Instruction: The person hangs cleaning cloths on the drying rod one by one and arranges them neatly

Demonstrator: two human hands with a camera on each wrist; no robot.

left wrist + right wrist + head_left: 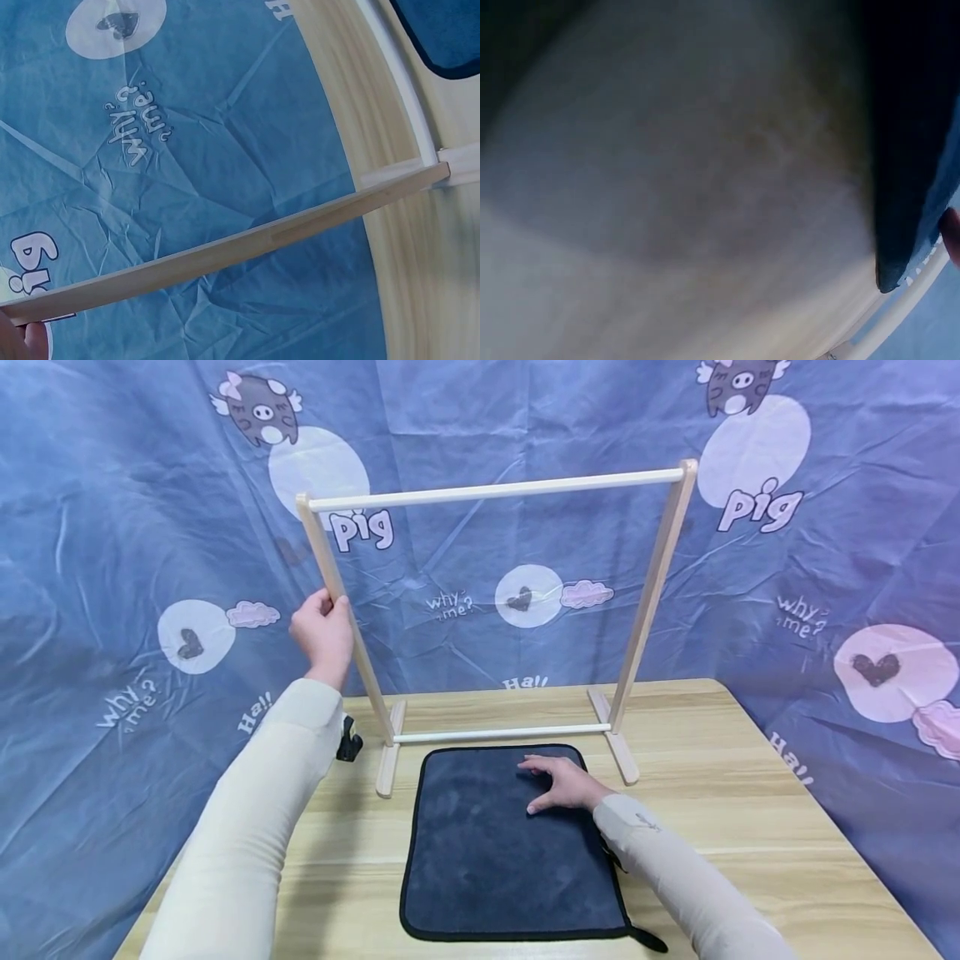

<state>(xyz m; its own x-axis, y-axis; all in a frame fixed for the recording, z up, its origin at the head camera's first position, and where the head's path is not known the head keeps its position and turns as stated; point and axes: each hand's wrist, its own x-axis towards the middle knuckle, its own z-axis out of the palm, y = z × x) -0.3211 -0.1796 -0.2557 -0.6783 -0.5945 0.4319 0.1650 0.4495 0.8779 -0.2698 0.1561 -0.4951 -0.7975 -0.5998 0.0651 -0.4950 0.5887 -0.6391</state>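
A pale wooden rack stands upright at the back of the table, with a white top bar (495,492), a lower rod (502,732) and two uprights on flat feet. My left hand (325,631) grips the left upright (367,670) about midway up, thumb against its front. In the left wrist view only fingertips (22,341) show beside that upright (225,253). A dark cloth (487,852) with black edging and a corner loop lies flat before the rack. Over its upper right part is my right hand (566,783), thumb and fingers spread apart, holding nothing; whether it touches the cloth is unclear.
The wood-grain table (720,793) has its right edge sloping toward the front. A blue printed curtain (465,635) hangs behind and at both sides. A small black item (349,742) shows under the left sleeve. The right wrist view is mostly blurred, with the cloth's dark edge (904,165).
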